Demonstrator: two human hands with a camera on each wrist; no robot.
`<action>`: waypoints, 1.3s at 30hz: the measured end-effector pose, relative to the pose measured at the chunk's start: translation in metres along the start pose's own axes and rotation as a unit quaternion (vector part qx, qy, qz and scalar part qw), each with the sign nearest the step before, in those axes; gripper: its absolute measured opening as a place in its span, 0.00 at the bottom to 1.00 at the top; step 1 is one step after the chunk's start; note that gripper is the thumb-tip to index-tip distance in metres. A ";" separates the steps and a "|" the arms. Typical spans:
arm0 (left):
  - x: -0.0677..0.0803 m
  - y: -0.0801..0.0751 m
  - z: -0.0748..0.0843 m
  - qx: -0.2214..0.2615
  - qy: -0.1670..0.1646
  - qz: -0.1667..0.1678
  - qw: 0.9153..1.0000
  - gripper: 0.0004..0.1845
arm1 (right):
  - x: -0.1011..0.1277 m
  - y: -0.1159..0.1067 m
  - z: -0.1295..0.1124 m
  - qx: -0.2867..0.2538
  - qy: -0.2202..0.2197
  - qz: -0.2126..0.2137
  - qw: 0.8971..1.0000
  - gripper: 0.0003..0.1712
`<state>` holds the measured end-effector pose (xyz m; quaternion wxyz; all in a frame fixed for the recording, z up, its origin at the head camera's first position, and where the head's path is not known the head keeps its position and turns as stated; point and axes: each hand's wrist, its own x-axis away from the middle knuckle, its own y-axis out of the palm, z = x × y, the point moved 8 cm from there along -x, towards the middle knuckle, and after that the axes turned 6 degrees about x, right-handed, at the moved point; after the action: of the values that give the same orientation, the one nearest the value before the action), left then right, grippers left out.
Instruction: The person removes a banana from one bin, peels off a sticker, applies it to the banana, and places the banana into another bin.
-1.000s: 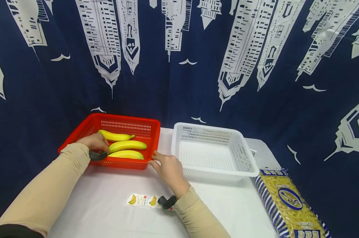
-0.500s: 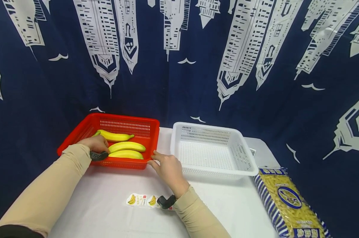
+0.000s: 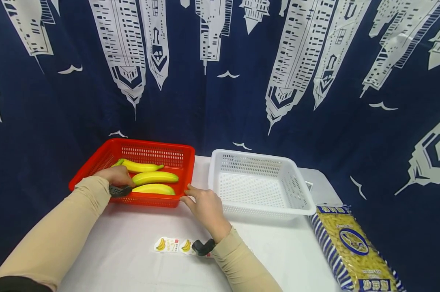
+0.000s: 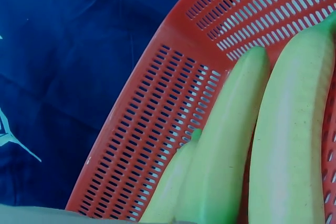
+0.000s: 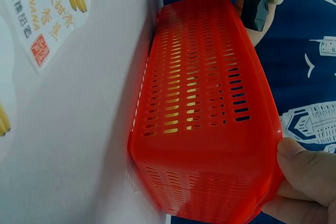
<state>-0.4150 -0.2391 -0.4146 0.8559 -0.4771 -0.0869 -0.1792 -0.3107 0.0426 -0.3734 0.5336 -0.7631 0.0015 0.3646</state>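
In the head view a red plastic basket (image 3: 157,145) holds several yellow bananas. One banana (image 3: 139,166) lies along the far side, another banana (image 3: 155,177) in the middle, and a third banana (image 3: 154,189) along the near side. A further banana's tip (image 3: 117,163) pokes out beyond my left hand (image 3: 118,175). That hand reaches down into the basket's left part, over the bananas' ends; its fingertips are hidden, and I cannot tell whether it grips one. My right hand (image 3: 206,205) pinches the near right corner of the rim, the thumb (image 5: 307,166) lying on the outside in the right wrist view.
A white basket (image 3: 260,207) stands right of the red one. A bag of pasta (image 3: 355,243) lies at the table's right edge. Banana-printed labels (image 3: 172,245) lie on the white tabletop (image 3: 132,243) in front. A dark blue printed curtain (image 3: 220,109) hangs behind.
My left hand has shifted slightly nearer, and a banana tip now shows beyond it at the basket's left. My right hand stays at the rim corner. The head view has drifted slightly.
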 end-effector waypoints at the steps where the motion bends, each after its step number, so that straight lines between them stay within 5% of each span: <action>1: 0.000 -0.001 0.000 0.013 0.000 0.006 1.000 0.13 | 0.000 0.000 0.000 0.000 0.000 0.000 1.000 0.17; 7: 0.007 -0.015 0.007 0.081 0.018 0.059 0.995 0.14 | -0.001 -0.001 -0.003 0.001 0.000 -0.001 1.000 0.17; 14: 0.016 -0.033 0.012 0.053 0.012 0.124 0.991 0.14 | -0.001 -0.002 -0.004 0.002 0.000 -0.003 1.000 0.17; 25: 0.030 -0.039 0.020 0.031 0.007 0.176 0.984 0.14 | 0.000 0.002 -0.006 0.001 -0.004 -0.003 1.000 0.17; 35: 0.065 -0.044 0.046 0.034 0.046 0.239 0.969 0.13 | 0.000 -0.001 -0.001 -0.022 0.006 0.000 1.000 0.16; 39: 0.085 -0.036 0.063 0.047 0.082 0.278 0.956 0.16 | 0.000 -0.010 0.013 -0.098 0.060 0.041 0.992 0.16</action>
<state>-0.3497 -0.2220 -0.3261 0.8977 -0.4250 0.1114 0.0314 -0.3144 0.0574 -0.3677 0.4395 -0.8317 0.0291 0.3382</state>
